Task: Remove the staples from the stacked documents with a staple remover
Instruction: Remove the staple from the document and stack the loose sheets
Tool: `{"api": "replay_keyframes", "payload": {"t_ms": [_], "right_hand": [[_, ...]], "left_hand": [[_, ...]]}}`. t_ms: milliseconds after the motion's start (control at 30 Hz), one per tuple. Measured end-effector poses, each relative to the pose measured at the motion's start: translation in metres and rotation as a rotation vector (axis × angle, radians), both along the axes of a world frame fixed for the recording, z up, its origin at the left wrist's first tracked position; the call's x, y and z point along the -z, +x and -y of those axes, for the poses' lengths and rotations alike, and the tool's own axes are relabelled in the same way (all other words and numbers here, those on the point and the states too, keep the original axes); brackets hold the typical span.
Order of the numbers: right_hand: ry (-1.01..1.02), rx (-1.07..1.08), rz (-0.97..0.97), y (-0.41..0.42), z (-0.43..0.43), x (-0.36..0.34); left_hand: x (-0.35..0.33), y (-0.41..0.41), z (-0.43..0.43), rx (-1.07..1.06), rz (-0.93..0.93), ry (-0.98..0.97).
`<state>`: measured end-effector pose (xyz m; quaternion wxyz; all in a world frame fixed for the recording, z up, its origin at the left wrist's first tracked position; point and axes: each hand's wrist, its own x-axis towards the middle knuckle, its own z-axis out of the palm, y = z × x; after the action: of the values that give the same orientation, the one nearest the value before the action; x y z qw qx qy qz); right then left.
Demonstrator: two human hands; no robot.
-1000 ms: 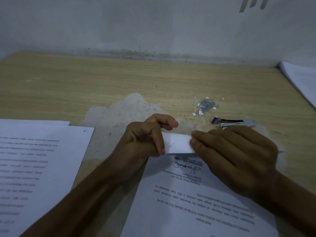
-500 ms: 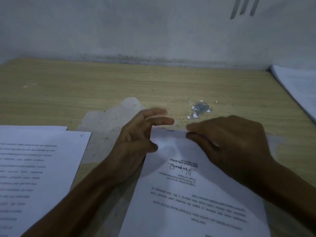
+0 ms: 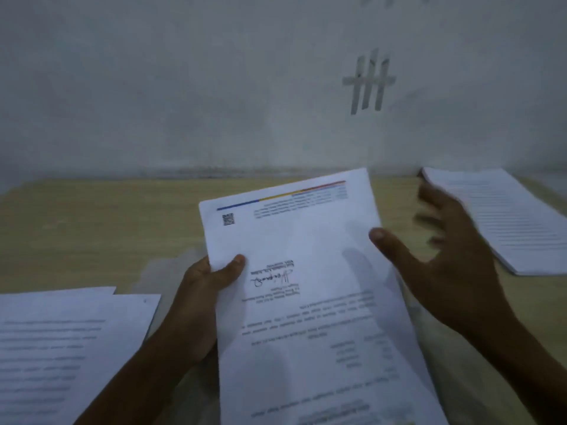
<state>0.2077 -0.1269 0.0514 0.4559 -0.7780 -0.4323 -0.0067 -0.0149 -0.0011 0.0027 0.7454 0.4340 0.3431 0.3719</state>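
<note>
Head cam, left to right, worries first. At 8 o'clock a flat stack of white printed sheets [image 3: 61, 348] lies on the pale wood-grain counter [image 3: 92, 228]. Its top pages sit a bit offset, so anything dropped there could get mixed in.

The left hand [image 3: 199, 302] comes in from 7 o'clock, grip clamped on the left edge of the white printed document with the blue-yellow-red stripe [image 3: 306, 286], thumb [image 3: 234, 262] on top. That's the task's thing, lifted off the counter dead centre and tilted toward the camera. A one-edge pinch on floppy paper means it could sag, crease at the thumb or slip out. If the pages are loose, they'd fan apart.

I can't spot a staple on it, and the staple remover isn't in view. Tugging pages by hand could rip a corner if a staple's in there.

At 3 o'clock the right hand [image 3: 454, 271] has its grip apart, fingers spread and blurred, thumb at the document's right edge. Can't tell if it touches. A careless swipe could knock the second white paper stack [image 3: 506, 222] at 2 o'clock.

Materials, same order:
- **Left stack:** thin matte office paper, rectangular, with grey lines of print.
- **Counter:** smooth light wood grain with a worn pale patch [image 3: 159, 271] beside the left hand.
- **Document:** looks like more than one thin sheet and bends softly. The text is upside down, with a small QR square [image 3: 228, 219].
- **Right stack:** looks thicker, with its edges squared up.
</note>
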Motion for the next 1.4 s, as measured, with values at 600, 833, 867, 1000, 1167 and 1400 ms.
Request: {"api": "replay_keyframes", "payload": {"t_ms": [600, 833, 867, 1000, 1167, 1400], "right_hand": [[-0.019, -0.270, -0.565, -0.007, 0.018, 0.072], [-0.009, -0.257, -0.460, 0.044, 0.033, 0.034], [-0.016, -0.245, -0.432, 0.055, 0.035, 0.028], [-0.034, -0.136, -0.271, 0.118, 0.044, 0.003], [-0.113, 0.012, -0.190, 0.222, 0.057, -0.009], [-0.373, 0.189, -0.030, 0.358, 0.077, 0.020]], "left_hand": [[0.003, 0.004, 0.004, -0.023, -0.198, 0.030], [-0.033, 0.026, 0.004, 0.226, -0.328, 0.093], [-0.041, 0.036, 0.002, 0.243, -0.346, 0.116], [-0.064, 0.106, -0.001, 0.284, -0.375, 0.201], [-0.062, 0.231, 0.002, 0.324, -0.346, 0.266], [-0.017, 0.393, 0.008, 0.389, -0.424, 0.306]]}}
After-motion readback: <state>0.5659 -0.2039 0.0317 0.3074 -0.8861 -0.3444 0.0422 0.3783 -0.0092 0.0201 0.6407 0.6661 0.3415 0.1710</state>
